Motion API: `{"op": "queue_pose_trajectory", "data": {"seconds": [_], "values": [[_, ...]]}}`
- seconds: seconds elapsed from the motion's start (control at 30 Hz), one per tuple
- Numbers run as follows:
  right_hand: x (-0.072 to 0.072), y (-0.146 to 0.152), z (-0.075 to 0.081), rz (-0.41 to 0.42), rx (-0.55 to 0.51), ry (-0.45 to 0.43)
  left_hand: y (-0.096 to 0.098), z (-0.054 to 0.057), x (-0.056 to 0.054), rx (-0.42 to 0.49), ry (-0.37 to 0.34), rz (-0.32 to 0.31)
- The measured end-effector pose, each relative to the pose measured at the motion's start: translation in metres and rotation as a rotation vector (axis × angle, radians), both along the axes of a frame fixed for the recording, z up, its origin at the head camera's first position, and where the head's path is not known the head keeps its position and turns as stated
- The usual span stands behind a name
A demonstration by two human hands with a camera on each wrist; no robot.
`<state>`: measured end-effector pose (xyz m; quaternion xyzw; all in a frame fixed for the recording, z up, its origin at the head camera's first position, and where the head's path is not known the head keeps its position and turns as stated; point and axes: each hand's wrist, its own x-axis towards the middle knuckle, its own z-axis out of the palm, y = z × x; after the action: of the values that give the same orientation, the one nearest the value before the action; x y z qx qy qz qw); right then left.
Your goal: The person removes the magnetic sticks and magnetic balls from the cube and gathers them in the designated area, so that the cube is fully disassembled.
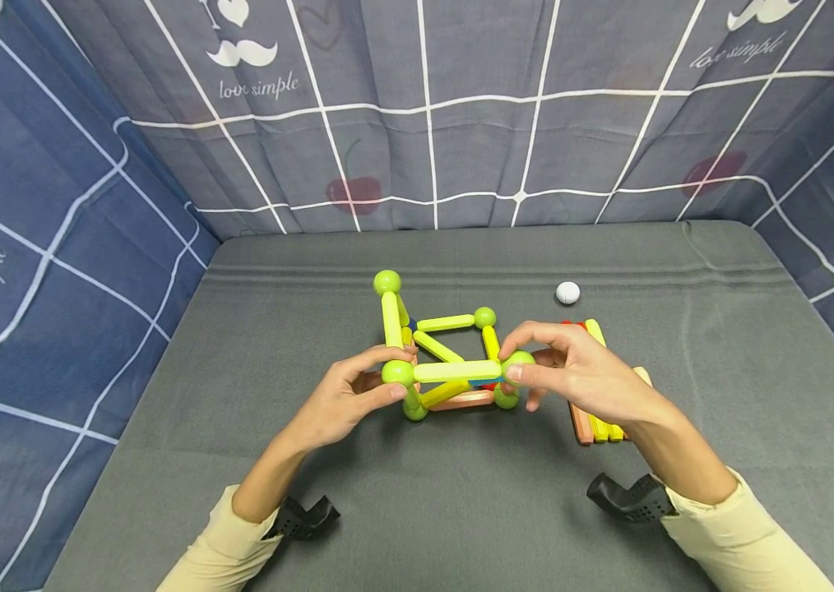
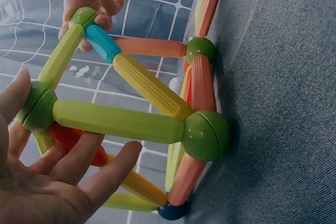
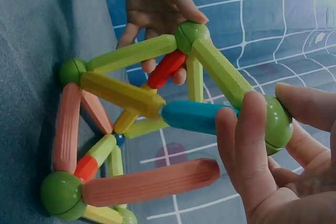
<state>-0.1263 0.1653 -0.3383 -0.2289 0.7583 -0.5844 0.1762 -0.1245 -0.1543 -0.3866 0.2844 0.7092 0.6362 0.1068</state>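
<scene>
A frame of magnetic sticks and balls stands on the cloth, between the hands. My left hand (image 1: 343, 400) holds a green ball (image 2: 39, 106) at the frame's upper left corner between thumb and fingers. My right hand (image 1: 602, 374) pinches another green ball (image 3: 277, 124) at the right end of a lime stick (image 1: 457, 372) that joins both balls. A blue and yellow diagonal slopes from the right-hand ball, its blue part (image 3: 197, 116) beside the right fingers. An orange stick (image 3: 152, 182) rises from a lower green ball (image 3: 62, 195); its upper end shows apart from the right-hand ball.
Several loose sticks (image 1: 598, 429) in orange and yellow lie partly under the right forearm. A white ball (image 1: 568, 293) rests farther back. Patterned blue cloth (image 1: 476, 148) walls the back and sides of the grey surface (image 1: 276, 304).
</scene>
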Motion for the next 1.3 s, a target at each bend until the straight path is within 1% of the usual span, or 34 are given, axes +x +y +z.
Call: {"op": "queue_pose_trajectory", "data": {"seconds": [0.13, 0.23, 0.37, 0.47, 0.67, 0.87, 0.97, 1.1, 1.2, 1.3], "values": [[0.003, -0.001, 0.002, -0.024, -0.054, 0.006, 0.001, 0.001, 0.0, -0.005, -0.008, 0.0], [0.005, -0.001, 0.003, -0.032, -0.074, -0.019, 0.002, 0.002, 0.001, 0.007, -0.022, -0.005], [0.007, 0.001, 0.003, -0.042, -0.064, -0.083, 0.004, 0.002, 0.0, 0.005, -0.019, -0.004], [0.007, 0.002, 0.003, -0.05, -0.059, -0.099, 0.005, 0.002, 0.0, -0.002, -0.01, -0.003], [0.005, 0.0, 0.003, -0.094, -0.019, -0.036, 0.006, 0.003, 0.001, -0.01, -0.004, -0.004], [0.007, -0.002, 0.005, -0.089, -0.007, -0.074, 0.007, 0.003, 0.001, -0.032, 0.0, 0.0], [0.006, -0.004, 0.007, -0.095, 0.035, -0.004, 0.008, 0.003, 0.001, -0.027, 0.003, -0.001], [0.003, -0.006, 0.008, -0.126, 0.095, 0.097, 0.009, 0.002, 0.0, -0.023, 0.014, -0.007], [0.002, -0.004, 0.01, -0.134, 0.115, 0.102, 0.009, 0.002, 0.0, -0.03, 0.021, 0.0], [0.002, 0.004, 0.012, -0.144, 0.088, 0.109, 0.008, 0.002, 0.0, -0.025, 0.019, 0.009]]}}
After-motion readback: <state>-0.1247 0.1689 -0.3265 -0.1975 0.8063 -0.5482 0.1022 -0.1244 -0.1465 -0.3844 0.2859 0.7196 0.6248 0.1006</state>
